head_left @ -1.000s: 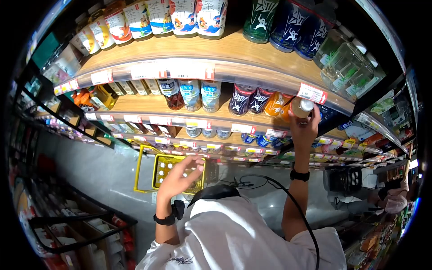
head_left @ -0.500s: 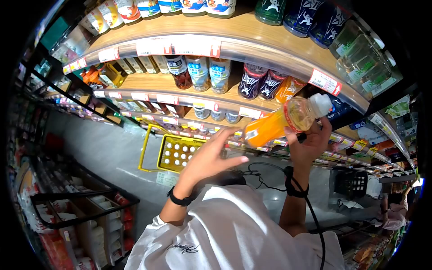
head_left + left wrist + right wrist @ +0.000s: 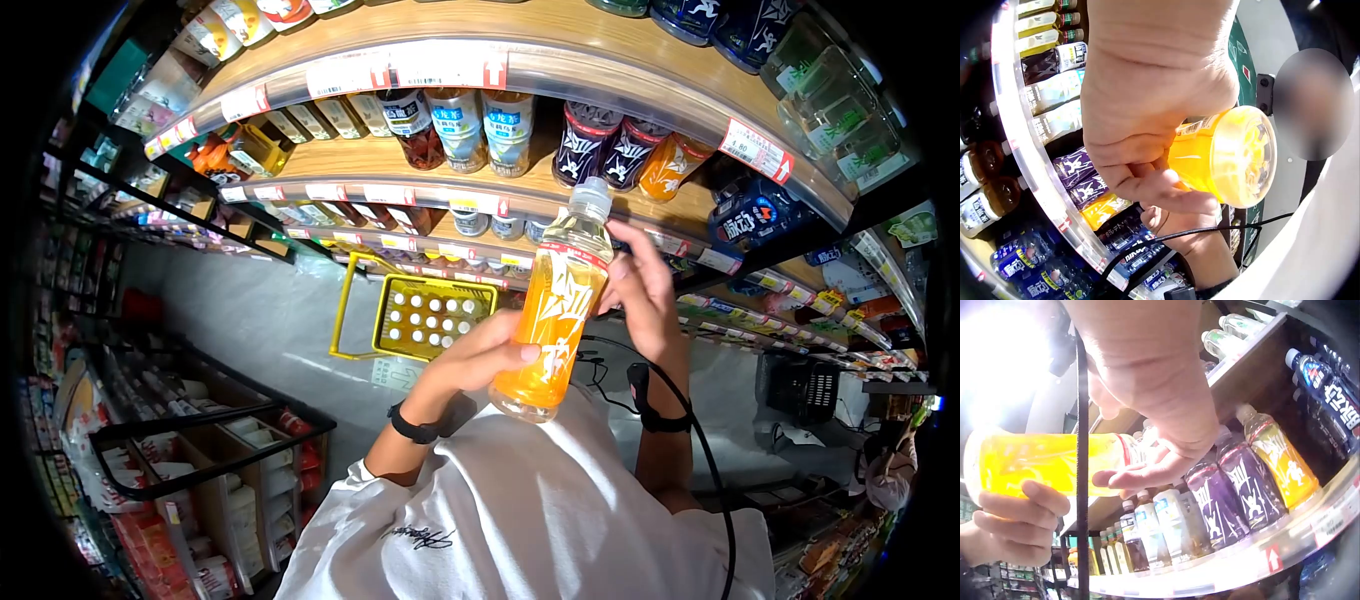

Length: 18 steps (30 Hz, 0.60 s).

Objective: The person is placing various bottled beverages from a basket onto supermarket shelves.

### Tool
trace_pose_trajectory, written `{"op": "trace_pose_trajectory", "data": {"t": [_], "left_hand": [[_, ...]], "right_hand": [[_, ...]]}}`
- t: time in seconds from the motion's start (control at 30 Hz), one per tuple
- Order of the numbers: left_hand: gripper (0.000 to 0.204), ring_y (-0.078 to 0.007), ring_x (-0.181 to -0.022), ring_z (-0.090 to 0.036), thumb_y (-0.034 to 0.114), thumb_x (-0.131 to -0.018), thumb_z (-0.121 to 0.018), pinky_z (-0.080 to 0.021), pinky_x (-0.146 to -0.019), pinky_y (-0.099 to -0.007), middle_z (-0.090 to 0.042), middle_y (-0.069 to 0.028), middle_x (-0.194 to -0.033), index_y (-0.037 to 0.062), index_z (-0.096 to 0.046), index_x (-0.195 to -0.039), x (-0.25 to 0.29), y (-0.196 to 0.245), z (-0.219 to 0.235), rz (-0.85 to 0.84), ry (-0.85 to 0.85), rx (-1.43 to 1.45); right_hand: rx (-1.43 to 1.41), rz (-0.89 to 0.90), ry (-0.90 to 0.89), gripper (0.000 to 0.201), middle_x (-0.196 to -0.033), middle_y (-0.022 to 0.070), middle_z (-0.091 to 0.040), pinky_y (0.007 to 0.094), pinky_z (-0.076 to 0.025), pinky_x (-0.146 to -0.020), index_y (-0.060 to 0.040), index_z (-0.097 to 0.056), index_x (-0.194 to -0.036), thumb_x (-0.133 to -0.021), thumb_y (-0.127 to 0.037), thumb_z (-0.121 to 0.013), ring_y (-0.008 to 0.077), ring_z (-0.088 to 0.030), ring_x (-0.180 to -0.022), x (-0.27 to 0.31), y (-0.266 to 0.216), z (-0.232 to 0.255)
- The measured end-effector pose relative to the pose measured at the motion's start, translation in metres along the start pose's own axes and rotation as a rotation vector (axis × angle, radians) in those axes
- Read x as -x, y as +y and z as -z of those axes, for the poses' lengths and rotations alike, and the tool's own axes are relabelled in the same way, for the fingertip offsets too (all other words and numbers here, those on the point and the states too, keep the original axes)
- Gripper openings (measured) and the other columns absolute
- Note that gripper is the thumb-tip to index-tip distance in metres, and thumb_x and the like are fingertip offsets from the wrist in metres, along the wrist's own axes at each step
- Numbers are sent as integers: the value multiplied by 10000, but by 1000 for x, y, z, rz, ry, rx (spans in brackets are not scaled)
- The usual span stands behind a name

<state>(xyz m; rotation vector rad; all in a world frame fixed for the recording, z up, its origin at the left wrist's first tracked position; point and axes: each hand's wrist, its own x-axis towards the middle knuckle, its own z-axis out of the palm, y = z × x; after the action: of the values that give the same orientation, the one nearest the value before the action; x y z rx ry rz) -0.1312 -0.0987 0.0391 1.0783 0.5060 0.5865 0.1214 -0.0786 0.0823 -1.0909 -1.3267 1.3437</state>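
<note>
An orange drink bottle (image 3: 560, 320) with a clear cap and red neck band leans in front of the white shirt. The left hand (image 3: 468, 362) grips its lower part, thumb across the label. At the shoulder, the right hand (image 3: 645, 290) holds the bottle with its fingertips. The left wrist view shows the bottle's base (image 3: 1246, 156) beyond the left hand (image 3: 1154, 94). In the right wrist view the bottle (image 3: 1041, 462) lies sideways, the right hand's fingers (image 3: 1132, 477) around its neck and the left hand (image 3: 1019, 519) around its lower part.
Shelves (image 3: 400, 165) of bottles stand ahead, with purple bottles (image 3: 585, 145) and an orange bottle (image 3: 672, 168) behind the held one. A yellow basket (image 3: 378, 350) of white-capped bottles is on the floor. A black cable (image 3: 715, 470) hangs beside the right arm.
The right hand has brought the orange bottle from the shelf down toward the body, and the bottle has turned cap-up. The left hand has moved in and taken hold of its lower part.
</note>
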Motion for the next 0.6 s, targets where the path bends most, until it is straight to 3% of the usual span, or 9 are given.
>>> {"op": "trace_pose_trajectory", "data": {"t": [0.1,0.27,0.33,0.37,0.4,0.47,0.5,0.53,0.6], "left_hand": [[549,-171,-1006,-689,400,-961,-671,-547,-902,-327,-734,-95,-1120,-37,-619,-1289,-3,4,3,-43,-28,-134],[534,-252,-925,-732,412,-935,-697,-561,-841,-356,-753,-151,-1023,-8,-631,-1258,-8,5,7,-141,-54,-396],[553,-257,-790,-701,428,-927,-709,-545,-753,-334,-720,-133,-921,-16,-615,-1244,-12,17,4,-167,-24,-740],[563,-300,-740,-702,411,-914,-749,-555,-733,-352,-716,-146,-876,7,-598,-1275,-10,33,-1,32,10,-796],[597,-283,-829,-726,400,-931,-762,-567,-770,-362,-741,-164,-1008,7,-573,-1339,-13,39,1,174,18,-961],[578,-265,-901,-727,347,-959,-761,-574,-795,-376,-729,-175,-1156,0,-562,-1376,-12,18,17,-73,166,-968],[563,-252,-953,-721,306,-977,-753,-577,-809,-384,-701,-178,-1258,-5,-554,-1402,-9,24,19,-53,234,-976],[549,-256,-925,-726,312,-983,-749,-576,-803,-387,-716,-182,-1204,-13,-566,-1384,-5,21,27,-114,298,-995],[538,-342,-1038,-721,372,-993,-714,-556,-901,-414,-717,-221,-1217,-23,-584,-1335,6,23,37,48,397,-934]], "right_hand": [[-321,60,-81,578,-1358,84,-618,321,-493,-1034,-15,-395,-1513,-1026,-117,-690,132,-604,-1216,1,13,-23],[-376,38,-165,758,-1368,89,-614,339,-484,-1084,-15,-373,-1524,-904,-21,-810,154,-593,-1268,0,10,-19],[-398,25,-167,824,-1389,102,-614,348,-513,-1070,-18,-378,-1516,-847,-20,-859,169,-611,-1267,-1,13,-7],[-277,23,-143,832,-1400,112,-611,353,-534,-1052,-18,-384,-1508,-833,-24,-870,179,-626,-1255,2,8,-1],[-155,21,-120,840,-1411,122,-608,357,-554,-1035,-18,-390,-1500,-818,-28,-881,190,-641,-1244,4,5,6],[-28,76,-101,809,-1381,137,-625,354,-586,-994,-28,-419,-1461,-804,-31,-891,203,-671,-1203,5,13,21],[33,130,50,789,-1366,134,-629,350,-586,-993,-30,-431,-1443,-803,-28,-892,203,-674,-1194,8,18,24],[94,185,201,769,-1352,131,-633,347,-585,-992,-32,-442,-1425,-802,-25,-893,203,-678,-1185,9,24,29],[155,214,270,746,-1344,115,-632,351,-576,-1007,-31,-464,-1391,-790,-23,-905,202,-671,-1191,12,34,50]]}}
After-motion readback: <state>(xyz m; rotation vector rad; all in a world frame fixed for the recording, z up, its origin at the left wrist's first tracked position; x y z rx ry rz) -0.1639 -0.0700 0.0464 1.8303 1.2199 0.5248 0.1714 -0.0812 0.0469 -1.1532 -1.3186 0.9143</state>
